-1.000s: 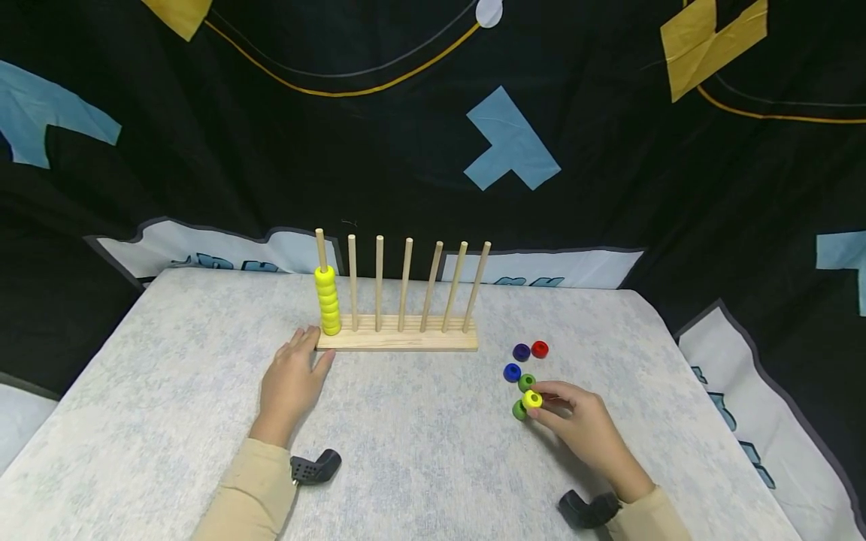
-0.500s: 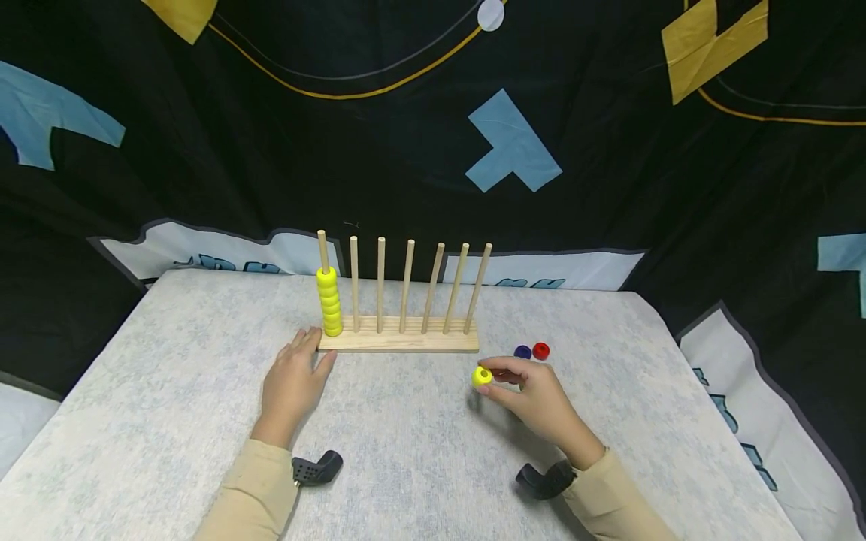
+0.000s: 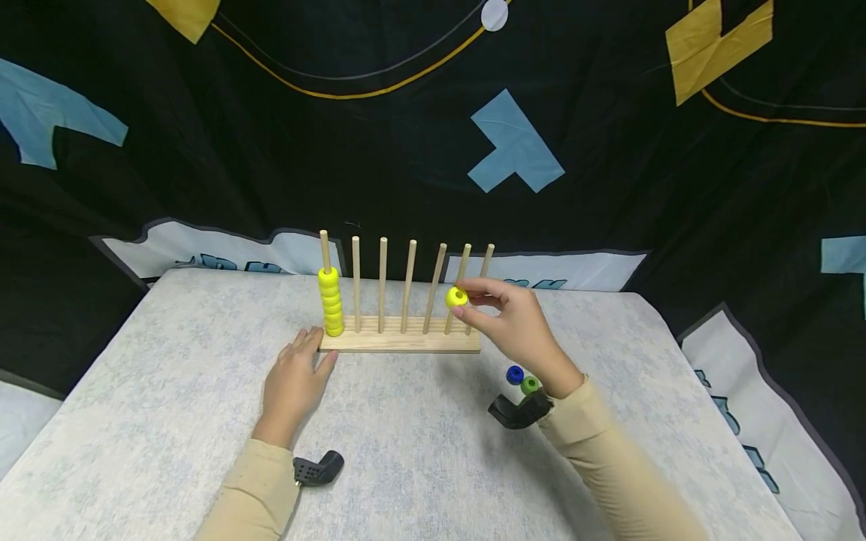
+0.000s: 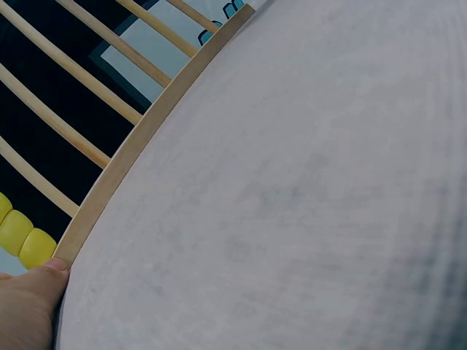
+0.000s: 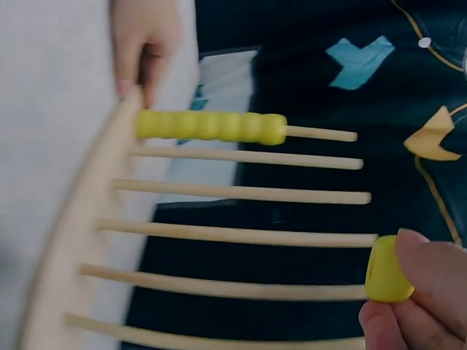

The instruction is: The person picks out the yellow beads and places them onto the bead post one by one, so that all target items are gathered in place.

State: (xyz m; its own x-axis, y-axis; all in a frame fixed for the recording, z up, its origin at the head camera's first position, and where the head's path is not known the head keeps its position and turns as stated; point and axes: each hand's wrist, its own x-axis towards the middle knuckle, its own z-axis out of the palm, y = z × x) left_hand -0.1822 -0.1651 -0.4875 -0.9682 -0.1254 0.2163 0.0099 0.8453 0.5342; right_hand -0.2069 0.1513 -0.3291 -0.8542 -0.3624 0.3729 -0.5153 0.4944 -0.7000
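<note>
A wooden peg rack (image 3: 399,343) with a row of upright rods stands towards the back of the table. Yellow beads (image 3: 331,302) are stacked on its leftmost rod. My left hand (image 3: 292,385) holds the rack's left end, thumb at the front edge; in the left wrist view the thumb (image 4: 33,295) touches the base's corner. Between thumb and fingers, my right hand (image 3: 516,327) pinches a loose yellow bead (image 3: 456,297), raised in front of the rods on the right. In the right wrist view this bead (image 5: 388,270) is close to the rod tips; contact is unclear.
A blue bead (image 3: 515,375) and a green bead (image 3: 530,385) lie on the table (image 3: 399,451) below the right wrist, partly hidden by the black wrist camera (image 3: 519,410). A dark cloth (image 3: 379,173) hangs behind the table.
My right hand has lifted the yellow bead from beside the other loose beads and carried it left and up to the rods. My left hand has stayed at the rack's end.
</note>
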